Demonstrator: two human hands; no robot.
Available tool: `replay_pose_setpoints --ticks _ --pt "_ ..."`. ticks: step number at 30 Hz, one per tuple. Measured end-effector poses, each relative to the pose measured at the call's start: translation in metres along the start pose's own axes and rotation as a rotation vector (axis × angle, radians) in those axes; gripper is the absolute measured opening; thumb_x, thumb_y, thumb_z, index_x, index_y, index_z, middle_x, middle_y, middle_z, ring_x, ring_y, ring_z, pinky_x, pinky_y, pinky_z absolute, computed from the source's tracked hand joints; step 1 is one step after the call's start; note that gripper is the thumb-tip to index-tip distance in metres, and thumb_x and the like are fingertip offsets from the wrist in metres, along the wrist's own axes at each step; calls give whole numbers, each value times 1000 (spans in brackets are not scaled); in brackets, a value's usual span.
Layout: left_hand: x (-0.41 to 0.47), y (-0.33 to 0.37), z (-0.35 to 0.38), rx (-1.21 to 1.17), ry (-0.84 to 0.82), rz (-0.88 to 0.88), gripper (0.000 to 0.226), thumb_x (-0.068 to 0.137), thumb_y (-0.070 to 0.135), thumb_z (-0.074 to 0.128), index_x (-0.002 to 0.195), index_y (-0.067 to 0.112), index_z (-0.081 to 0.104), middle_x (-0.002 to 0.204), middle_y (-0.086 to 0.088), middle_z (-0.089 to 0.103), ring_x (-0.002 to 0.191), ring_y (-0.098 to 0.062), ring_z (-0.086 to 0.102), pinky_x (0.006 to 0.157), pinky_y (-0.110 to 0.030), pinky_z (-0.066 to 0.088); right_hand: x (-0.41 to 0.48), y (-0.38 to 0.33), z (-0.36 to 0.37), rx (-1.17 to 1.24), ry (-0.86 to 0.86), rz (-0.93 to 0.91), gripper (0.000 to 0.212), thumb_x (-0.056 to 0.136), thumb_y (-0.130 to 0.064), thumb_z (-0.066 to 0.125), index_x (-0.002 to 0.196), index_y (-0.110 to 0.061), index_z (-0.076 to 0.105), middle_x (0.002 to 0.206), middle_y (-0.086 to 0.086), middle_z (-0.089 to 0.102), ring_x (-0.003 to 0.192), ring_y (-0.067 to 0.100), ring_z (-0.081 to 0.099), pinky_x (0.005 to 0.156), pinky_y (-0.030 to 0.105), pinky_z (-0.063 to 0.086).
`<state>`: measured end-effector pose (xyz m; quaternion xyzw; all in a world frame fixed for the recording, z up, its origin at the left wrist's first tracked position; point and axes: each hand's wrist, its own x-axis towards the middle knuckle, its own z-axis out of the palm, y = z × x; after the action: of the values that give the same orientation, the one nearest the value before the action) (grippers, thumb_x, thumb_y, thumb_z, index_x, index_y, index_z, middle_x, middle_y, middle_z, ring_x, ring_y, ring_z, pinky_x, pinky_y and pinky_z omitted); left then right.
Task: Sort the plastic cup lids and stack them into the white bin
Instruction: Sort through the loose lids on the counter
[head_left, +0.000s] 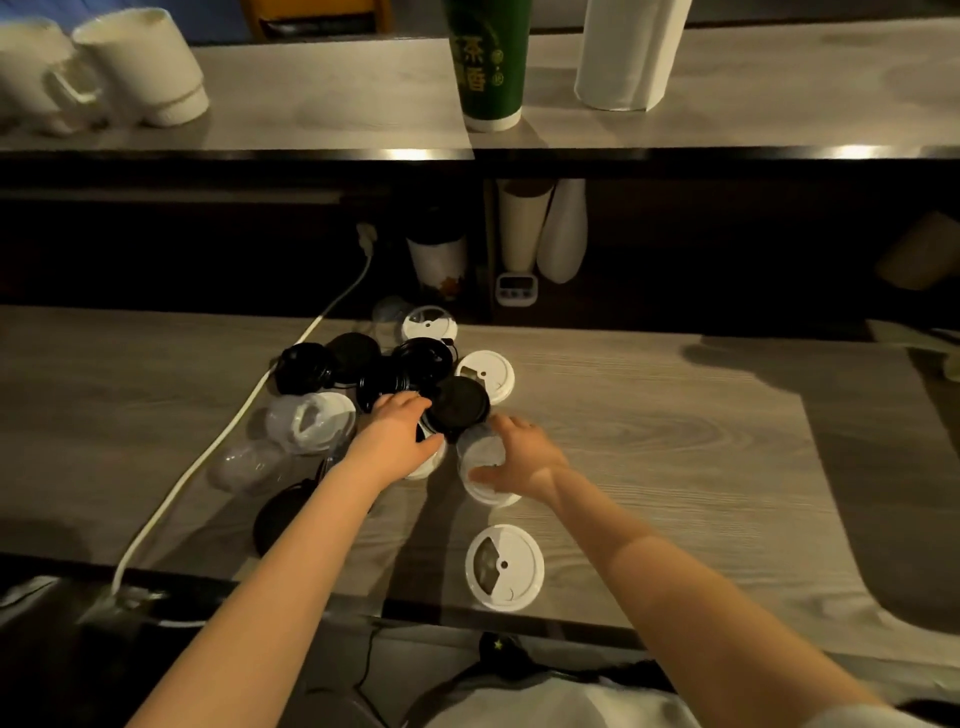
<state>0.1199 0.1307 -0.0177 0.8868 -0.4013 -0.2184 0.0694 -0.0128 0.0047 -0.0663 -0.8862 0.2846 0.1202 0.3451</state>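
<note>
A cluster of cup lids lies on the wooden counter. Several black lids sit at the back, with a white lid to their right. My left hand reaches into the pile and grips the edge of a black lid. My right hand holds a white lid between thumb and fingers, just above the counter. Another white lid lies alone near the front edge. Clear lids lie at the left. No white bin is in view.
A white cable runs diagonally across the counter's left side. A timer, cups and a white bottle stand under the raised shelf. On the shelf are white mugs, a green cup and a paper roll.
</note>
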Motion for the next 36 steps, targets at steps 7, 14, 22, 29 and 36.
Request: replay_pose_setpoints --ticks 7,14,22,29,36 --pt "2 26 -8 -800 100 -94 47 94 35 50 133 9 48 126 -2 55 117 -17 51 95 -26 39 -20 -7 -51 316 326 -248 71 69 -31 82 129 -19 47 127 0 55 113 15 51 94 29 43" --pt "-6 24 -26 -979 116 -48 36 93 34 52 122 13 56 105 1 64 92 -9 60 74 -21 45 -16 -43 -72 148 375 -407 72 69 -30 81 131 -20 45 130 -2 51 112 12 51 92 29 46" --pt "-19 -41 -35 -831 359 -231 30 92 34 54 111 11 60 100 -2 62 93 -16 57 78 -26 41 11 -90 -54 98 314 -454 69 69 -33 80 128 -24 45 124 -1 48 109 15 51 84 21 39" --pt "-32 -91 -3 -408 91 -462 27 89 34 59 101 9 58 101 -12 60 102 -31 56 81 -31 42 12 -86 -42 127 282 -369 74 71 -30 79 135 -23 41 131 -1 45 116 19 49 92 32 44" --pt "-29 -76 -26 -509 391 -370 14 95 15 48 82 12 53 67 0 47 64 -16 44 56 -25 31 7 -76 -45 262 324 -340 66 72 -24 79 127 -24 43 120 -8 44 104 8 44 84 19 36"
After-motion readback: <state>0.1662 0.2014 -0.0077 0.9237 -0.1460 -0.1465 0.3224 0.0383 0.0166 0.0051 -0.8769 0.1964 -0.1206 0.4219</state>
